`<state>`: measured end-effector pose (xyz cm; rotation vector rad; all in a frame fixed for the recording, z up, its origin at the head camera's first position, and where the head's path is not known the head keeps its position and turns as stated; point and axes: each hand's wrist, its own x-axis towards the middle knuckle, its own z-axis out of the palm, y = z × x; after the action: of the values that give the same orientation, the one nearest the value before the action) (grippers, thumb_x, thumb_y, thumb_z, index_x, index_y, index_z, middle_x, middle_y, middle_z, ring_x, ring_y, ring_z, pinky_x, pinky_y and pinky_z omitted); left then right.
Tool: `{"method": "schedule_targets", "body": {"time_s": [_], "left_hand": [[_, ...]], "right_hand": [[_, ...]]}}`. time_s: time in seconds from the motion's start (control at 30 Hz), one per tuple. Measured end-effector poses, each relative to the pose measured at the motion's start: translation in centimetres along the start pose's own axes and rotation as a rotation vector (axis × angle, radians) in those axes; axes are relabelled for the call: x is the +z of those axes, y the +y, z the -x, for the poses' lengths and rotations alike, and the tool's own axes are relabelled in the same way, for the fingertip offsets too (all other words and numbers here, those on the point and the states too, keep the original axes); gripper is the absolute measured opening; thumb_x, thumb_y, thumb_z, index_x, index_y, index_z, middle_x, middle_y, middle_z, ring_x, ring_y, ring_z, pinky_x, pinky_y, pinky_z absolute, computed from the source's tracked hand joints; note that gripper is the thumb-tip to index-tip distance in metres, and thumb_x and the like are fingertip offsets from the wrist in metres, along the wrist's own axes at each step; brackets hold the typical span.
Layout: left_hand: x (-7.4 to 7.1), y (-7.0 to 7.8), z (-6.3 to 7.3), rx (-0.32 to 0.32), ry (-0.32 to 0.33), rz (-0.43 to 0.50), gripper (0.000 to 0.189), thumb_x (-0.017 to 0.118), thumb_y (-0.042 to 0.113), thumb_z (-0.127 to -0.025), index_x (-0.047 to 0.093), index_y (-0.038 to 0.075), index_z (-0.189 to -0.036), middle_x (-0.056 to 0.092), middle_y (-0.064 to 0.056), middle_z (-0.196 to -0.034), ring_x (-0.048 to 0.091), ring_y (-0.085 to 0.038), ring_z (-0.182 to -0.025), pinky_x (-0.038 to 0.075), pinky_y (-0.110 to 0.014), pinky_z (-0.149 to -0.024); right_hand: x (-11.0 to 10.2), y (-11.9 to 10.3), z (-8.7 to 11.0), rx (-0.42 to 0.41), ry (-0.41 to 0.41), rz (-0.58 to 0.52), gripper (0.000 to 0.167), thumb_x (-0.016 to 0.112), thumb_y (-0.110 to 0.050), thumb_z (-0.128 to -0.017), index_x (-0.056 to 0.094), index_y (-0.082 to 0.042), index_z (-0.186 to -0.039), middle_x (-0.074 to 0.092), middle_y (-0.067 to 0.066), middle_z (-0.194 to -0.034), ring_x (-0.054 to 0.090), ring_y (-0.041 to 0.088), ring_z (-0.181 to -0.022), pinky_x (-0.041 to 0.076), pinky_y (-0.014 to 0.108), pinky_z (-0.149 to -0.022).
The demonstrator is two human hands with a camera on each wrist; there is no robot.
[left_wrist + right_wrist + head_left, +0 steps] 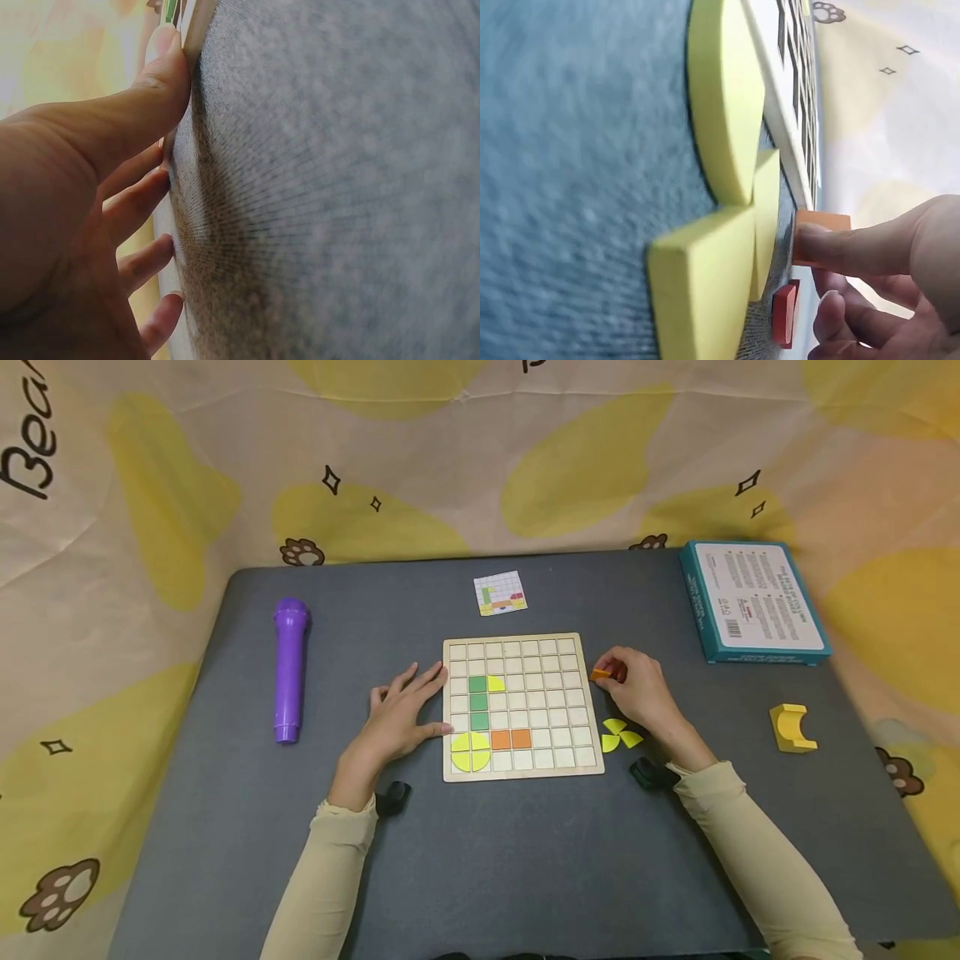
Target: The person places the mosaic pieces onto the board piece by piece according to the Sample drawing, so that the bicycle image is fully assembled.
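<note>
The orange tile point(834, 219) is located just beside the right edge of the gridded board point(536, 700), pinched between the thumb and fingers of the right hand point(639, 687). Whether it touches the bench point(525, 860) cannot be told.

The left hand point(401, 714) is spread wide at the board's left edge, thumb at the rim, and grips no loose piece.

Handling: the tile appears rigid and should prove light, with little risk of breakage. Its faces look smooth, so expect some slip under a loose pinch. Take hold by two opposite side edges, keeping the broad faces free (two similar orange tiles point(511, 739) lie flat in the grid). Use fingertip pressure only; the board is probably light enough to slide if pushed, so brace it by its rim.

Adjacent parts: three yellow quarter-circle pieces point(611, 743) lie near the right hand; a red piece point(784, 315) lies just beyond them.
</note>
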<state>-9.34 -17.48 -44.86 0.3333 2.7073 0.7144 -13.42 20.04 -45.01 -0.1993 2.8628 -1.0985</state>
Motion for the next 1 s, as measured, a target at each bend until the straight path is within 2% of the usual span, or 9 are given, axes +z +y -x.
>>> {"method": "schedule_targets", "body": {"time_s": [0.23,0.33,0.5,0.67,1.0], "left_hand": [[0.0,0.0,0.0,0.002,0.011,-0.006,0.096,0.084,0.036,-0.091,0.030,0.021,-0.169,0.022,0.002,-0.178,0.012,-0.035,-0.166,0.017,-0.065,-0.115],[0.0,0.0,0.0,-0.001,0.014,-0.005,0.097,0.084,0.036,-0.090,0.030,0.021,-0.169,0.023,0.001,-0.178,0.012,-0.035,-0.166,0.017,-0.065,-0.115],[0.0,0.1,0.0,-0.002,0.012,-0.006,0.096,0.083,0.037,-0.091,0.030,0.021,-0.169,0.022,0.002,-0.178,0.012,-0.035,-0.166,0.017,-0.064,-0.115],[0.0,0.2,0.1,0.005,0.020,-0.001,0.096,0.084,0.035,-0.090,0.031,0.020,-0.169,0.023,0.001,-0.178,0.013,-0.036,-0.166,0.017,-0.064,-0.115],[0.0,0.3,0.1,-0.003,0.023,-0.002,0.097,0.085,0.035,-0.090,0.031,0.022,-0.169,0.023,0.002,-0.178,0.013,-0.035,-0.166,0.017,-0.065,-0.116]], "right_hand": [[0.5,-1.6,1.4,-0.021,0.005,-0.020,0.016,0.074,-0.005,-0.099,0.078,0.000,-0.114,0.069,0.017,-0.093,0.052,0.027,-0.079,0.040,0.036,-0.070],[1.2,-2.8,2.2,-0.054,-0.036,-0.069,0.016,0.076,-0.004,-0.096,0.078,-0.002,-0.112,0.073,0.013,-0.092,0.058,0.022,-0.077,0.044,0.031,-0.068],[2.7,-4.3,3.3,-0.104,-0.120,-0.140,0.010,0.083,-0.003,-0.090,0.078,-0.005,-0.099,0.075,0.007,-0.085,0.060,0.017,-0.072,0.046,0.024,-0.064],[3.8,-4.7,3.8,-0.137,-0.162,-0.132,0.007,0.083,-0.003,-0.090,0.079,-0.007,-0.094,0.074,0.003,-0.082,0.059,0.013,-0.071,0.046,0.024,-0.065],[4.4,-4.8,4.3,-0.192,-0.170,-0.035,0.012,0.088,-0.007,-0.085,0.081,-0.015,-0.080,0.069,-0.001,-0.083,0.048,0.015,-0.079,0.038,0.032,-0.073]]}}
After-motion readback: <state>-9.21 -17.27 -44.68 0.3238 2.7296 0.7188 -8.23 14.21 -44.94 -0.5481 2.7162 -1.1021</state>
